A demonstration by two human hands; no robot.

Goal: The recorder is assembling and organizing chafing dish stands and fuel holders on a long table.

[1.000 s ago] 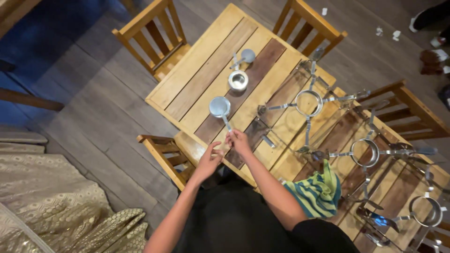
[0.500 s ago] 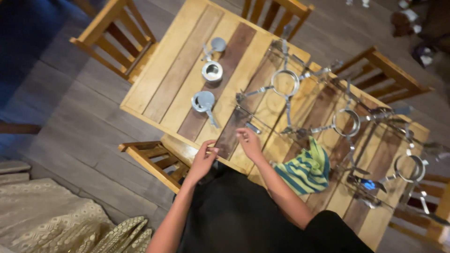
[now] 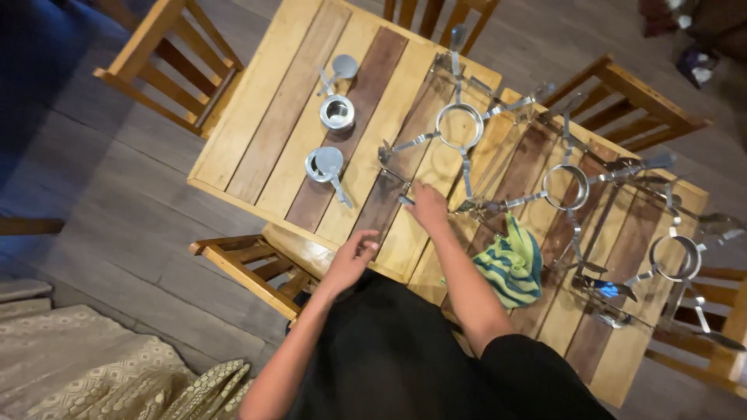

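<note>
I look down on a wooden slat table (image 3: 272,132). My right hand (image 3: 427,207) rests on the near end of a long metal rack (image 3: 467,167) with three rings, its fingers on the frame's corner. My left hand (image 3: 352,260) hovers over the table's near edge with fingers curled and nothing visible in it. Left of the rack lie a small metal cup with a lid and handle (image 3: 327,166), a round metal cup (image 3: 337,113) and a flat metal lid (image 3: 340,68).
A green and blue striped cloth (image 3: 510,264) lies by my right forearm. Wooden chairs stand at the near edge (image 3: 249,260), the left (image 3: 167,70) and the far right (image 3: 622,97). A patterned fabric (image 3: 101,365) lies at the lower left on the grey floor.
My hands, together near the table's edge before, have parted: the right moved onto the rack's corner, the left stayed by the edge. The view has shifted toward the table's left end.
</note>
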